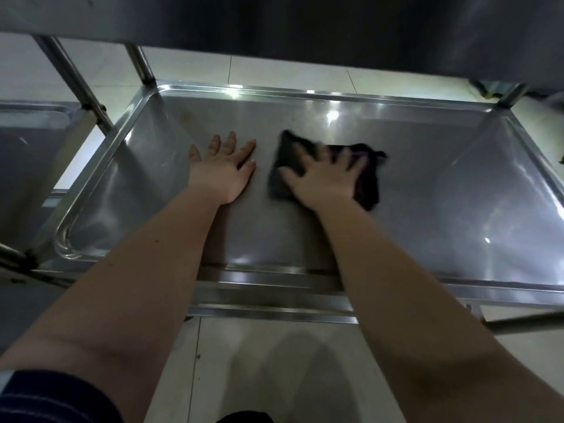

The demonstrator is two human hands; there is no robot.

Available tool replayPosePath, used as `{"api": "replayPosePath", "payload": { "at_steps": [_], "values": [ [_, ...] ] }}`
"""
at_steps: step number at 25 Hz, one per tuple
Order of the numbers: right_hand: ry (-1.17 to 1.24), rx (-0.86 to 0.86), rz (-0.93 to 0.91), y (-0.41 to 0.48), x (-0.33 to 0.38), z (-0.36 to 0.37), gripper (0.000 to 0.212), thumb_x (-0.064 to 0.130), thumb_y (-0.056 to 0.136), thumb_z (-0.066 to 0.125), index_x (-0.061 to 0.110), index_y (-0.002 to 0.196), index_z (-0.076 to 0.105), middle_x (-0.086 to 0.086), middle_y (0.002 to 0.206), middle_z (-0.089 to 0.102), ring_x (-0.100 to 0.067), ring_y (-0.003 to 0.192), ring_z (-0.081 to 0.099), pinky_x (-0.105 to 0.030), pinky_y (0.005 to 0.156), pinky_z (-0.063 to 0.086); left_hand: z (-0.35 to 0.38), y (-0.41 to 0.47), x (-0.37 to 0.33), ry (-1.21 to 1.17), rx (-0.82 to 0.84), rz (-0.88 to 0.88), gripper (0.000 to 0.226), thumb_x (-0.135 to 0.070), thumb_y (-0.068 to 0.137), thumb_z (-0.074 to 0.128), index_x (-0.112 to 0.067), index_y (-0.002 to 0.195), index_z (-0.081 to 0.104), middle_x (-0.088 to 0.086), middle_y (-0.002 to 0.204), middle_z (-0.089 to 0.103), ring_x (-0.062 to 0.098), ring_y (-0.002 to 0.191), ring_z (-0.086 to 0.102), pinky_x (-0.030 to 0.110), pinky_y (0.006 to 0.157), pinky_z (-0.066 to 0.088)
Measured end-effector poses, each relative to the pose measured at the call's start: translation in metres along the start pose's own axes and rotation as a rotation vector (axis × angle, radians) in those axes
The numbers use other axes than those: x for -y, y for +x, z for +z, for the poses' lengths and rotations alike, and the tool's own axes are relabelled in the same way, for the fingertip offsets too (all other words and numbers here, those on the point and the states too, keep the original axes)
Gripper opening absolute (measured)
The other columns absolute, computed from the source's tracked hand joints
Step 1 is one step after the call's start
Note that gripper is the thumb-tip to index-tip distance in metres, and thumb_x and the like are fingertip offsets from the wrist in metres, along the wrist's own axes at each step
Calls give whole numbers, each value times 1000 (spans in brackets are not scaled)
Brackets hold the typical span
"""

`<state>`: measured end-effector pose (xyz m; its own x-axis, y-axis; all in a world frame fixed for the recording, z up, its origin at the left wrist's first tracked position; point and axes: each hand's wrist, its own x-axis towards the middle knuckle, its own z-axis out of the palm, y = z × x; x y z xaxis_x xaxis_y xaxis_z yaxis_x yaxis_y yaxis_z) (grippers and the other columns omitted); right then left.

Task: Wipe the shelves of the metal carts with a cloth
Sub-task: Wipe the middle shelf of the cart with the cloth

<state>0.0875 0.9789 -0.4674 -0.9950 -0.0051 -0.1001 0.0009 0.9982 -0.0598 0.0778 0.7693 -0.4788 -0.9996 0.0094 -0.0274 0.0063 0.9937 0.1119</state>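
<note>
A shiny metal cart shelf (pixel 427 166) with a raised rim fills the middle of the view. My right hand (pixel 323 175) presses flat on a dark cloth (pixel 367 184) near the shelf's centre; the hand and cloth are blurred by motion. The cloth shows at the fingers' left and right. My left hand (pixel 222 169) lies flat on the bare shelf just left of the cloth, fingers spread, holding nothing. Both forearms reach in over the shelf's near rim.
The cart's upper shelf (pixel 274 22) hangs dark overhead. Upright posts stand at the back left (pixel 142 67) and back right (pixel 512 94). A second metal cart's shelf (pixel 33 148) sits at the left. Pale tiled floor (pixel 259 361) lies below.
</note>
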Motion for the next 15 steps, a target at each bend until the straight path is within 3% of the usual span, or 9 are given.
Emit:
{"api": "replayPosePath", "payload": {
  "at_steps": [2,3,5,7,10,12,15],
  "values": [
    [-46,18,-172,-12,7,3,72,81,83,12,52,149,8,7,163,8,-41,147,-1,-66,108,-14,0,1,5,-5,5,-1,53,-60,99,17,-53,150,8,-9,164,4,20,151,2,58,116,-1],
    [-69,-4,-171,-14,-17,-1,70,81,83,12,54,149,8,8,163,10,-38,148,2,-65,111,-10,-1,1,7,-12,16,0,53,-61,98,17,-54,150,8,-9,164,4,20,151,2,58,117,-1],
    [-113,-94,-44,-24,-94,-5,68,79,85,15,55,148,9,9,162,16,-35,147,9,-62,114,0,-1,0,6,-12,21,-4,53,-61,98,17,-53,150,8,-9,164,4,20,151,2,57,117,-2],
    [-53,-56,198,-43,-171,-15,66,78,87,19,55,148,9,8,162,16,-36,147,10,-62,114,4,-2,0,1,-5,26,-9,53,-60,98,17,-53,151,9,-8,165,4,21,151,2,57,117,-2],
    [41,4,454,-62,-184,-19,71,81,84,16,54,149,4,5,164,7,-41,147,2,-68,112,-2,-2,-4,-7,12,22,-13,54,-60,98,16,-51,151,9,-7,165,4,22,151,3,59,116,-2],
    [20,22,311,-62,-124,-11,72,82,84,15,52,149,3,4,164,4,-43,147,-2,-70,109,-5,-3,-5,-8,14,21,-7,54,-60,98,16,-51,151,9,-7,165,5,23,151,3,60,116,-1],
    [-23,-7,-101,-85,-26,12,75,85,79,8,55,147,0,5,164,3,-44,146,-6,-69,107,-10,-6,-5,-3,6,33,0,53,-60,99,16,-51,151,10,-7,165,4,23,151,3,61,116,-1]
  ]
}}
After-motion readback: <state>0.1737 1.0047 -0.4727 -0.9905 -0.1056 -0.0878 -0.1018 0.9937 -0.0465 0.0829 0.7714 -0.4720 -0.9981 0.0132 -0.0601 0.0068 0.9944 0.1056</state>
